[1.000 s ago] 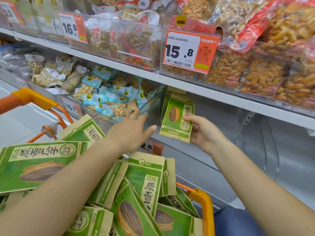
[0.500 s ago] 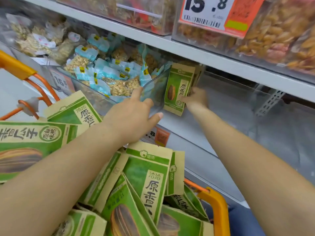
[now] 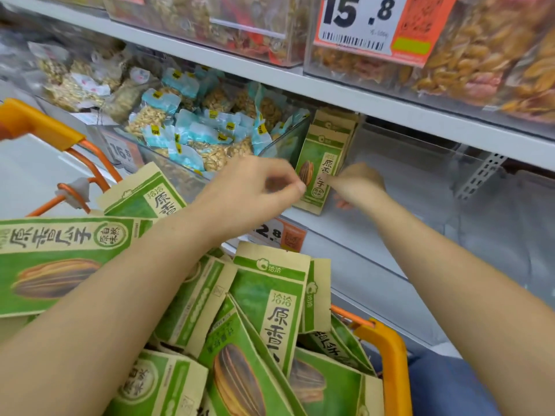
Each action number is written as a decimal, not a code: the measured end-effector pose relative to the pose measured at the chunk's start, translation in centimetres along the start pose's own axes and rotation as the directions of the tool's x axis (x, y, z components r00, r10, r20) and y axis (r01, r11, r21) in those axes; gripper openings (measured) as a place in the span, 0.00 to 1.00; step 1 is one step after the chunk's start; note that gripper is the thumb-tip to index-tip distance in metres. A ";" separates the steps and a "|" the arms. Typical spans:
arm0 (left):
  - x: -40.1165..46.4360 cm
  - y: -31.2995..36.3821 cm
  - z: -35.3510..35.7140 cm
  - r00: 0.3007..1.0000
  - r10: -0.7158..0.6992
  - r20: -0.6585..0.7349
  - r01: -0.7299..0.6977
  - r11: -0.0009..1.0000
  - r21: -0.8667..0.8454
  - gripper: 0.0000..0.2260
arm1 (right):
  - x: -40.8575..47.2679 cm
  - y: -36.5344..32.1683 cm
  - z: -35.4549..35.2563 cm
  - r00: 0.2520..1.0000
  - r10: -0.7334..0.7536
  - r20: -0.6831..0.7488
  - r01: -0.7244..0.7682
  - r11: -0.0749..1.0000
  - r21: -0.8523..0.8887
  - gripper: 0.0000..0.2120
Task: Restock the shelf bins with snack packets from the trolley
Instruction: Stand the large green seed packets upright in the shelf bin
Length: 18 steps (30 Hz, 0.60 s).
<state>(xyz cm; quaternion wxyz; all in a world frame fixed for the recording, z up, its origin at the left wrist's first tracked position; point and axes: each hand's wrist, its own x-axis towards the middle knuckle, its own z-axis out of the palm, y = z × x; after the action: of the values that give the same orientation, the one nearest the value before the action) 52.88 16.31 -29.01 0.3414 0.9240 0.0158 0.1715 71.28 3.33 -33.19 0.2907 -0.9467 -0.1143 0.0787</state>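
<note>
A green and tan sunflower seed packet [image 3: 319,163] stands upright at the left end of a clear shelf bin [image 3: 420,163], with another like it just behind. My left hand [image 3: 249,193] reaches over the trolley with curled fingertips pinching the packet's left edge. My right hand [image 3: 357,184] is in the bin, its curled fingers gripping the packet's right edge. Both hands are motion-blurred. Several more of the same packets [image 3: 270,298] are piled in the orange trolley [image 3: 390,355] under my arms.
The neighbouring clear bin [image 3: 279,142] to the left holds several blue and white nut packets. An upper shelf [image 3: 375,100] carries bins of orange snacks and a 15.8 price tag [image 3: 369,22]. A 2.8 price tag [image 3: 279,235] hangs on the bin front.
The right hand has set the packet upright at the bin's left end. My left hand has moved right from the neighbouring bin's wall to the packet's left edge. The view has moved closer.
</note>
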 end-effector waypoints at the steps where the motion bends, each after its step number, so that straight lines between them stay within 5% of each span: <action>1: -0.3 0.6 -0.1 0.990 -0.025 0.137 0.033 0.998 -0.059 0.12 | -1.0 -0.1 -0.3 0.999 -0.033 0.010 0.033 0.998 0.062 0.14; 6: -0.2 1.4 -1.7 0.863 -0.069 0.501 0.208 0.951 -0.228 0.13 | -8.4 0.2 -1.5 0.978 -0.204 0.053 0.165 0.896 0.412 0.08; 12: -0.3 1.0 -2.3 0.651 -0.077 0.756 0.260 0.957 -0.127 0.06 | -13.4 0.3 -2.9 0.943 -0.326 0.064 0.243 0.808 0.536 0.07; 14: -0.4 0.9 -2.3 0.678 -0.072 0.731 0.245 0.960 -0.133 0.04 | -14.1 0.3 -3.0 0.938 -0.338 0.074 0.248 0.807 0.536 0.07; 18: -0.2 0.8 -2.5 0.889 -0.016 0.458 0.237 0.872 -0.429 0.04 | -15.2 -0.4 -3.5 0.921 -0.389 0.035 0.309 0.781 0.543 0.17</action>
<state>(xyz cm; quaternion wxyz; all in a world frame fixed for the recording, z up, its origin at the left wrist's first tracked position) 51.79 17.21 -26.82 0.5617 0.8236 -0.0419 -0.0668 57.40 -2.21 -28.87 0.5393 -0.7841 -0.2826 0.1204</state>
